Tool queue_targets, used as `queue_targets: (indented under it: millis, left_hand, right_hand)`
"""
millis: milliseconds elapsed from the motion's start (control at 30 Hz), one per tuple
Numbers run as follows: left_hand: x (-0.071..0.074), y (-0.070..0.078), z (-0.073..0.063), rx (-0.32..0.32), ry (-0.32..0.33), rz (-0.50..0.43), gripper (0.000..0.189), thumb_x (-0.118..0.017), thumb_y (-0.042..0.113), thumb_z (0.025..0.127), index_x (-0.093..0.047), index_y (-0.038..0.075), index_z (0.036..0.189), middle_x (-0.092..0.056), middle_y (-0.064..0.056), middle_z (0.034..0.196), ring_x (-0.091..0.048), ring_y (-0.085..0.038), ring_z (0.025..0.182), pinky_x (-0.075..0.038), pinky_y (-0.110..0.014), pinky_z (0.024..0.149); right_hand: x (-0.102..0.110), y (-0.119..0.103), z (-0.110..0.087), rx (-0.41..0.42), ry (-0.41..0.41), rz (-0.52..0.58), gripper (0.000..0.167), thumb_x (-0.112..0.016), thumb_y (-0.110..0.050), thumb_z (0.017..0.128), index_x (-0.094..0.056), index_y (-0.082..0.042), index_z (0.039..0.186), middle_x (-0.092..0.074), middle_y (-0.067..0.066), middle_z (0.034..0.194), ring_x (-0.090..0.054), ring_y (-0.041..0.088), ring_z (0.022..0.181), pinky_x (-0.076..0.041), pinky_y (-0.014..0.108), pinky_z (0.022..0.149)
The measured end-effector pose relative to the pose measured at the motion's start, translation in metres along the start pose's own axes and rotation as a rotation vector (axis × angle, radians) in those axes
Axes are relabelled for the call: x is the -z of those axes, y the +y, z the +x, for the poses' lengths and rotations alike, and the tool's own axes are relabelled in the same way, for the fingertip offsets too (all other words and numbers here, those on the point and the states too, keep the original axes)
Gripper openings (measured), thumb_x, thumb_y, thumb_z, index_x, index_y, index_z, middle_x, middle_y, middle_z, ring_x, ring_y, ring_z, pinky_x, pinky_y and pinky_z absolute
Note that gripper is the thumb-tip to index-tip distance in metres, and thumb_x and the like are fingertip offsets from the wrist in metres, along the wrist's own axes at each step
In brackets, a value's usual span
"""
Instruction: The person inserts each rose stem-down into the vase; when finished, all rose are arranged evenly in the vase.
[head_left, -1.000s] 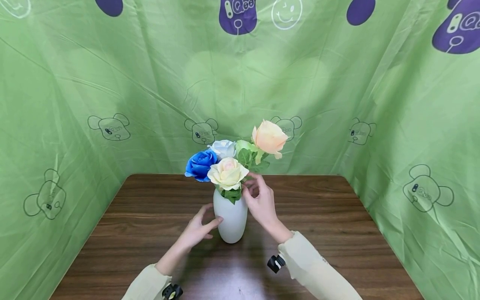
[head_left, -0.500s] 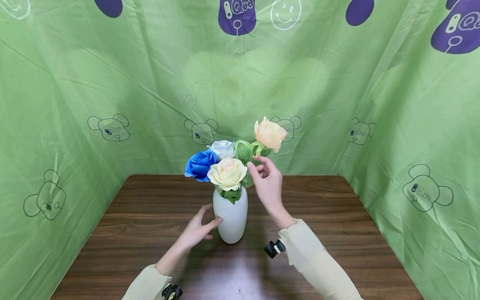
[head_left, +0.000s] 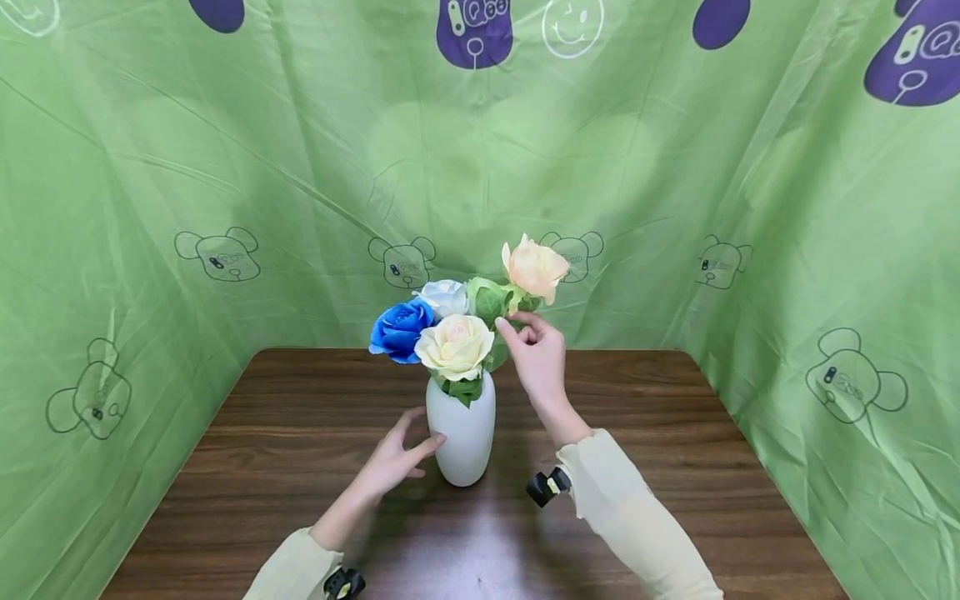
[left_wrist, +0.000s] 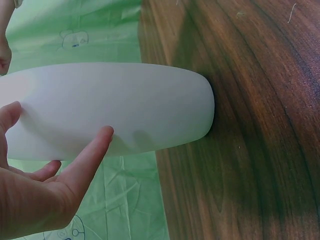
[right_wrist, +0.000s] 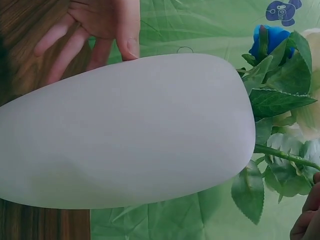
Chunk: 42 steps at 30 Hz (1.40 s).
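A white vase [head_left: 461, 433] stands upright on the table and holds roses: a blue rose [head_left: 402, 330], a pale blue-white rose [head_left: 444, 297], a cream rose [head_left: 455, 346] and a peach rose [head_left: 536, 267] leaning up to the right. My right hand [head_left: 542, 358] pinches the peach rose's stem just under its bloom. In the right wrist view that green stem [right_wrist: 282, 153] runs from the vase mouth to my fingertips. At the vase's left side, my left hand [head_left: 390, 460] is spread, and its thumb [left_wrist: 97, 150] touches the white wall. The stems' lower ends are hidden inside the vase.
The dark wood-grain table [head_left: 300, 400] reaches back to a green cloth [head_left: 315, 167] with bear prints, which also hangs on both sides. Green leaves [right_wrist: 248, 197] spread around the vase mouth.
My right hand has risen from beside the vase mouth to the stem below the peach bloom. That rose has shifted slightly left in the last half second. My left hand and the vase stay put.
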<state>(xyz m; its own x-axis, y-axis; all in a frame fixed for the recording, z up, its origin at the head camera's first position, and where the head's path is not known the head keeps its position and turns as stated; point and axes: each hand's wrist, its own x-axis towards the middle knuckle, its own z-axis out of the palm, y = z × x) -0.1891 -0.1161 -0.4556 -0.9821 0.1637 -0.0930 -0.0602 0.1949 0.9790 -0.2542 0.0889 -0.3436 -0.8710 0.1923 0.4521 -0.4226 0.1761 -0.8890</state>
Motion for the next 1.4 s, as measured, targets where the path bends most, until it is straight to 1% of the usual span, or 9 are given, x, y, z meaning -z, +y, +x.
queue_targets:
  millis: [133, 300, 400, 500, 533, 733, 767, 1100, 1400]
  left_hand:
    - [0.0, 0.0, 0.0, -0.003, -0.003, -0.006, 0.061, -0.065, 0.034, 0.08, -0.035, 0.014, 0.13, -0.043, -0.019, 0.123, -0.058, -0.029, 0.091, -0.051, -0.044, 0.062]
    - [0.0, 0.002, -0.001, -0.002, -0.005, -0.006, 0.061, -0.065, 0.033, 0.08, -0.035, 0.014, 0.13, -0.043, -0.019, 0.122, -0.058, -0.029, 0.091, -0.051, -0.044, 0.062]
    - [0.0, 0.003, -0.001, -0.001, -0.006, -0.007, 0.061, -0.065, 0.033, 0.08, -0.035, 0.013, 0.13, -0.044, -0.019, 0.122, -0.058, -0.03, 0.091, -0.051, -0.045, 0.063]
    - [0.0, 0.003, -0.001, -0.002, -0.005, -0.007, 0.062, -0.065, 0.034, 0.08, -0.035, 0.013, 0.13, -0.044, -0.019, 0.122, -0.057, -0.03, 0.092, -0.051, -0.044, 0.062]
    - [0.0, 0.003, -0.001, -0.001, -0.004, -0.006, 0.062, -0.065, 0.034, 0.08, -0.035, 0.013, 0.13, -0.044, -0.019, 0.122, -0.057, -0.03, 0.092, -0.051, -0.044, 0.062]
    - [0.0, 0.003, 0.0, 0.005, 0.0, -0.003, 0.062, -0.065, 0.034, 0.079, -0.035, 0.014, 0.13, -0.044, -0.019, 0.122, -0.058, -0.03, 0.091, -0.051, -0.044, 0.062]
    - [0.0, 0.003, 0.0, 0.005, 0.0, -0.001, 0.062, -0.065, 0.034, 0.079, -0.035, 0.014, 0.13, -0.044, -0.019, 0.122, -0.058, -0.029, 0.091, -0.051, -0.044, 0.062]
    - [0.0, 0.002, 0.0, 0.005, -0.004, 0.004, 0.062, -0.065, 0.034, 0.08, -0.035, 0.014, 0.13, -0.043, -0.019, 0.123, -0.058, -0.029, 0.091, -0.052, -0.043, 0.062]
    - [0.0, 0.001, 0.0, -0.002, 0.006, 0.009, 0.061, -0.065, 0.034, 0.08, -0.036, 0.014, 0.13, -0.041, -0.019, 0.125, -0.057, -0.03, 0.091, -0.052, -0.041, 0.06]
  right_hand:
    - [-0.001, -0.006, 0.0, -0.024, -0.005, -0.027, 0.021, -0.07, -0.017, 0.077, -0.063, 0.002, 0.08, -0.039, -0.001, 0.047, -0.031, 0.001, 0.039, -0.024, 0.019, 0.036]
    - [-0.002, -0.022, -0.011, 0.016, -0.077, 0.0, 0.011, -0.062, -0.004, 0.078, -0.061, 0.007, 0.078, -0.037, -0.002, 0.046, -0.03, 0.001, 0.04, -0.022, 0.019, 0.037]
    - [-0.003, -0.012, -0.016, 0.074, -0.134, -0.025, 0.007, -0.058, -0.001, 0.078, -0.062, 0.005, 0.078, -0.041, -0.003, 0.045, -0.034, 0.004, 0.04, -0.025, 0.02, 0.037]
    - [-0.004, 0.003, -0.018, 0.134, -0.161, -0.077, 0.005, -0.057, 0.0, 0.076, -0.062, 0.001, 0.074, -0.043, -0.002, 0.045, -0.036, 0.007, 0.04, -0.028, 0.021, 0.036]
    - [-0.004, 0.001, -0.02, 0.149, -0.163, -0.092, 0.006, -0.057, 0.001, 0.076, -0.061, 0.0, 0.071, -0.042, -0.002, 0.044, -0.036, 0.007, 0.04, -0.028, 0.021, 0.036]
    - [-0.006, 0.014, -0.028, 0.142, -0.175, -0.153, 0.024, -0.058, -0.004, 0.078, -0.047, -0.008, 0.057, -0.038, -0.005, 0.042, -0.031, 0.003, 0.038, -0.024, 0.021, 0.035]
    - [-0.006, 0.021, -0.028, 0.139, -0.175, -0.167, 0.026, -0.059, -0.006, 0.078, -0.046, -0.009, 0.056, -0.037, -0.006, 0.042, -0.031, 0.004, 0.038, -0.024, 0.021, 0.035]
    - [-0.008, 0.029, -0.037, 0.132, -0.193, -0.216, 0.027, -0.06, -0.004, 0.075, -0.044, -0.01, 0.054, -0.034, -0.007, 0.042, -0.03, 0.006, 0.039, -0.023, 0.021, 0.036]
    - [-0.003, 0.03, -0.041, 0.126, -0.209, -0.184, 0.029, -0.063, -0.005, 0.077, -0.044, -0.009, 0.056, -0.034, -0.005, 0.043, -0.03, 0.004, 0.04, -0.023, 0.02, 0.037]
